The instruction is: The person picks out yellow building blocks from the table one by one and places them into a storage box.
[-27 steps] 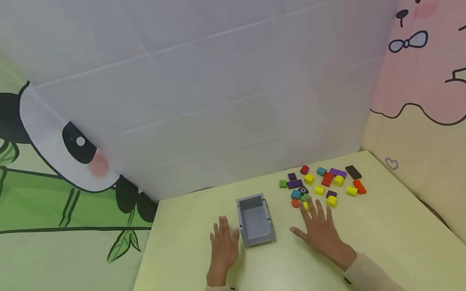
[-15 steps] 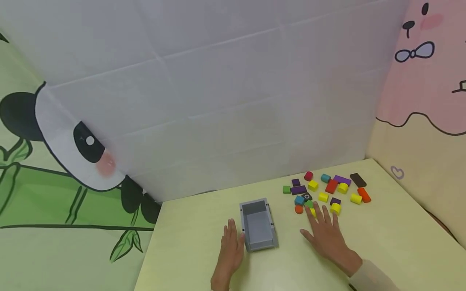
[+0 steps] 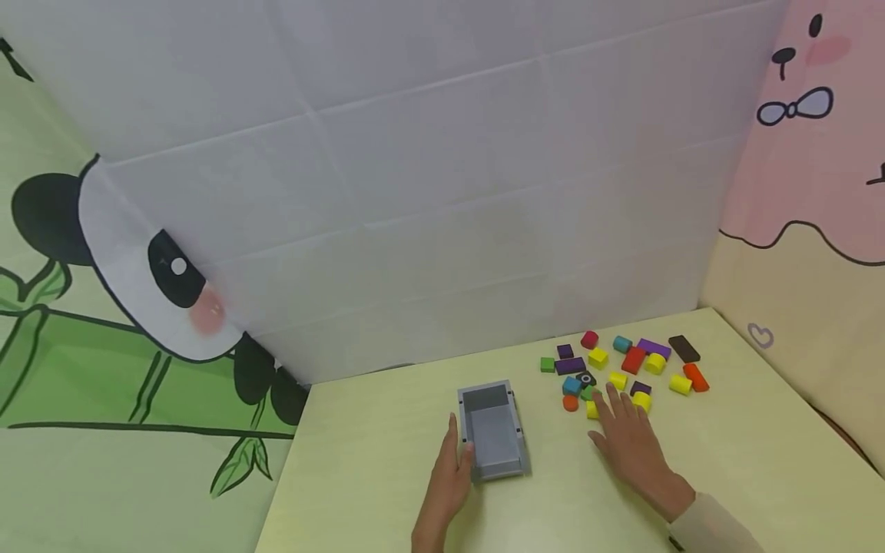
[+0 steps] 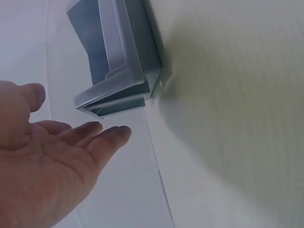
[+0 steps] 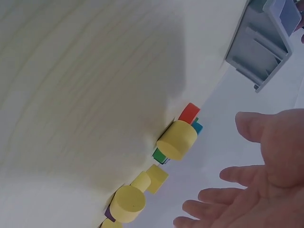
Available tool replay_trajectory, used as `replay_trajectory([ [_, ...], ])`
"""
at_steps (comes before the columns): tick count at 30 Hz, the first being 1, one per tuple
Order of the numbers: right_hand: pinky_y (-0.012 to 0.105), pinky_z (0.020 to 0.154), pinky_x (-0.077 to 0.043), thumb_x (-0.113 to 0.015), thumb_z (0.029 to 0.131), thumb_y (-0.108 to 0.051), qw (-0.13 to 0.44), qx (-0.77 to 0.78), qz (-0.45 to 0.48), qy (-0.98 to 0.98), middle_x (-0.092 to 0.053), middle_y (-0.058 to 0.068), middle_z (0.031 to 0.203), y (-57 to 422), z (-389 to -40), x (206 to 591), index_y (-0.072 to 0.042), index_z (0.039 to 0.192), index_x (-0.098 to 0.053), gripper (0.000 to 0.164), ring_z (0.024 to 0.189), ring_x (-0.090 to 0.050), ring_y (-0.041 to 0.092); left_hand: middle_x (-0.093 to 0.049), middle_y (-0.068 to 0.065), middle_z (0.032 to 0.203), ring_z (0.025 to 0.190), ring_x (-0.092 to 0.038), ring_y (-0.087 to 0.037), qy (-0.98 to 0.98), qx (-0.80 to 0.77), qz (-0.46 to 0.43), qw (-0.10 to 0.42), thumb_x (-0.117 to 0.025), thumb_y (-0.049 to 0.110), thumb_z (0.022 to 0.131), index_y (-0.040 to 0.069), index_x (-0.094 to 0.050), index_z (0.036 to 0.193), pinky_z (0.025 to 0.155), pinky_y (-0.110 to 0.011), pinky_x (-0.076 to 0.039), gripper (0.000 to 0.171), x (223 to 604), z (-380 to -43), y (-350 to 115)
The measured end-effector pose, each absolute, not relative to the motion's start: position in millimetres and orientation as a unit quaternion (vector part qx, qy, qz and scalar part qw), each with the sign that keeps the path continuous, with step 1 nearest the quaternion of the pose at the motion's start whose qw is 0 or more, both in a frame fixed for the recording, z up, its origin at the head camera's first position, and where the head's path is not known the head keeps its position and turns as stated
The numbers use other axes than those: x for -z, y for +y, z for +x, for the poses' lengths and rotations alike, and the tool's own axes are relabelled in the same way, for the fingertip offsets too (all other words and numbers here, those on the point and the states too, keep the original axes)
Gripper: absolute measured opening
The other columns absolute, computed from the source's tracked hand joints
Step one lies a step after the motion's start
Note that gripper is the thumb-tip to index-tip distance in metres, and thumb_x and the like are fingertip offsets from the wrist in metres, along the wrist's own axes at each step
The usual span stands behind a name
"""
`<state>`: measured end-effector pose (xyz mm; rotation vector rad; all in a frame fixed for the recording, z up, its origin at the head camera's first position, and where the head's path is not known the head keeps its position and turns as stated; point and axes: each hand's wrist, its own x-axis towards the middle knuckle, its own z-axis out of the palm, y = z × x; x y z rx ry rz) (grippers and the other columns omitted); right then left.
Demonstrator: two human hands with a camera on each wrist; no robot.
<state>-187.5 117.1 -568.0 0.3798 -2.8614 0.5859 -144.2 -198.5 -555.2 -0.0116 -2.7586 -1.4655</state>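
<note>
A grey plastic bin (image 3: 494, 438) stands on the table in the head view. Just left of it is my left hand (image 3: 448, 480), thumb apart from its extended fingers. In the left wrist view a gap separates that hand (image 4: 57, 156) from the bin's wall (image 4: 114, 88). My right hand (image 3: 634, 449) spreads its fingers at the near side of the coloured blocks and holds nothing. From the right wrist, a yellow cylinder (image 5: 176, 140), a second yellow cylinder (image 5: 127, 204) and a red block (image 5: 189, 112) lie beyond that hand (image 5: 256, 185). Its fingertips hide some blocks in the head view.
Several blocks lie scattered on the right of the pale yellow table (image 3: 366, 461): a black one (image 3: 684, 349), a red slab (image 3: 633, 359), a purple bar (image 3: 570, 366), an orange-red one (image 3: 696, 377). Behind the table rises a white cloth wall (image 3: 415, 230).
My left hand has moved rightward to the bin's side and turned edge-on, thumb lifted apart. My right hand has shifted slightly right relative to the blocks. The head view has tilted a little.
</note>
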Motion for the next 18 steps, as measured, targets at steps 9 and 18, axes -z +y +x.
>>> replay_trajectory([
  [9,0.066,0.102,-0.055,-0.077,0.094,-0.002,0.095,-0.240,0.137,-0.956,-0.045,0.036,0.155,122.7,-196.8,569.7,0.008,0.150,-0.051,0.062,0.135,-0.053,0.056,-0.036,-0.033,0.163,0.146,-0.041,-0.054,-0.871,0.488,0.016,0.055,-0.051,0.013,0.112,-0.004,-0.028,0.164,0.111,-0.060,-0.050,0.060,560.8,-147.6,-190.9],
  [18,0.069,0.107,-0.050,-0.073,0.095,0.003,0.063,-0.261,0.136,-0.954,-0.049,0.034,0.153,123.7,-205.3,574.3,0.008,0.146,-0.055,0.054,0.134,-0.054,0.055,-0.048,-0.034,0.155,0.140,-0.049,-0.053,-0.872,0.482,0.048,0.074,-0.057,0.003,0.107,-0.006,-0.039,0.159,0.109,-0.064,-0.050,0.055,565.2,-151.1,-187.6],
])
